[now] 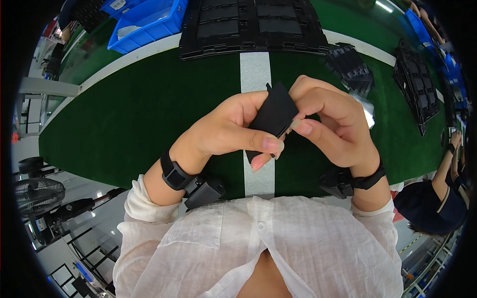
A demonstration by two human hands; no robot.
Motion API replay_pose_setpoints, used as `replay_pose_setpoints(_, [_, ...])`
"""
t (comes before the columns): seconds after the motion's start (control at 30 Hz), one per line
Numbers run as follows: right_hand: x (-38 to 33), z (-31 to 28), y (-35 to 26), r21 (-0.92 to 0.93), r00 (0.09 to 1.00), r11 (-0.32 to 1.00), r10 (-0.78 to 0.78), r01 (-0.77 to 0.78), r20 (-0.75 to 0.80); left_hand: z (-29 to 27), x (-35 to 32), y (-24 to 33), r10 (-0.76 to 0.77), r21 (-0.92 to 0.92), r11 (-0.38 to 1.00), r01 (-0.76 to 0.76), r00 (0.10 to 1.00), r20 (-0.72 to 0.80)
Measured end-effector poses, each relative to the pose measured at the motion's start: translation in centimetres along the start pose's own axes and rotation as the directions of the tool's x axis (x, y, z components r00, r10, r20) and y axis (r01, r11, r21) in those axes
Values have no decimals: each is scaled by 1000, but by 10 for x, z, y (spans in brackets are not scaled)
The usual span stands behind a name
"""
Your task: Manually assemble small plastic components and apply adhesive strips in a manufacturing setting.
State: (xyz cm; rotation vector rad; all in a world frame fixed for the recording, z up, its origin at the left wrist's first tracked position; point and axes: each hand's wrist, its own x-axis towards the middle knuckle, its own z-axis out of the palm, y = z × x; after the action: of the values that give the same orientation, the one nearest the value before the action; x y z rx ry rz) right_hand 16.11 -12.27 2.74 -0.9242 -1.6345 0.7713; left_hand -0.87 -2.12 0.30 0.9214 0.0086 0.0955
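Two-handed, handled a flat black piece [276,110] at frame centre: pinched by left hand [224,128], met at its right corner by right hand [351,118], couldn't tell if gripped there; likely needed steady left support.

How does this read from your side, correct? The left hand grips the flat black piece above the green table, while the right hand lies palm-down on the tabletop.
Not quite: the head view shows the right hand raised, its fingers curled by the edge of the flat black piece, not lying on the tabletop.
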Motion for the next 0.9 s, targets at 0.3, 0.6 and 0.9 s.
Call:
replay_pose_setpoints(0.3, [-1,3,-2,-91,999,995,-37,35,-16,-3,0,2,29,77,997,-29,1000,7])
replay_pose_setpoints(0.6, [-1,1,-3,-146,1000,989,15,-16,-12,-5,1,4,15,148,989,-12,1000,-19])
replay_pose_setpoints(0.9, [-1,4,2,-175,991,982,55,-76,-118,7,4,4,16,227,974,6,995,-97])
